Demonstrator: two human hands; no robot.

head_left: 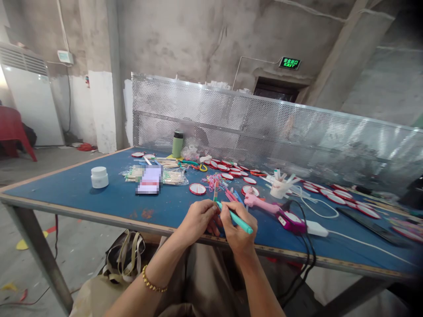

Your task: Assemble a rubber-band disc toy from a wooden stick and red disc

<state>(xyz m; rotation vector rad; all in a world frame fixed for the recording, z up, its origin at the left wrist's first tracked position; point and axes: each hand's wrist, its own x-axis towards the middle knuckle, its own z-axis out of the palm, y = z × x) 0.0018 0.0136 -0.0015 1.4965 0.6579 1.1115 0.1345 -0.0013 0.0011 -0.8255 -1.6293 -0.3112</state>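
Observation:
Both my hands meet at the front edge of the blue table. In my right hand is a teal marker pen, held like a writing tool with its tip pointing up and left. My left hand pinches a thin, small strip with reddish and green parts; its exact kind is too small to make out. The pen's tip is at the strip's lower end, and whether they touch I cannot tell. Just beyond lie a round red-rimmed piece and a heap of small colourful bands.
To the left stand a white jar and a phone on bagged sticks. A pink and purple hot tool with cables lies right, by a white cup. Behind are a green bottle and a perforated metal screen.

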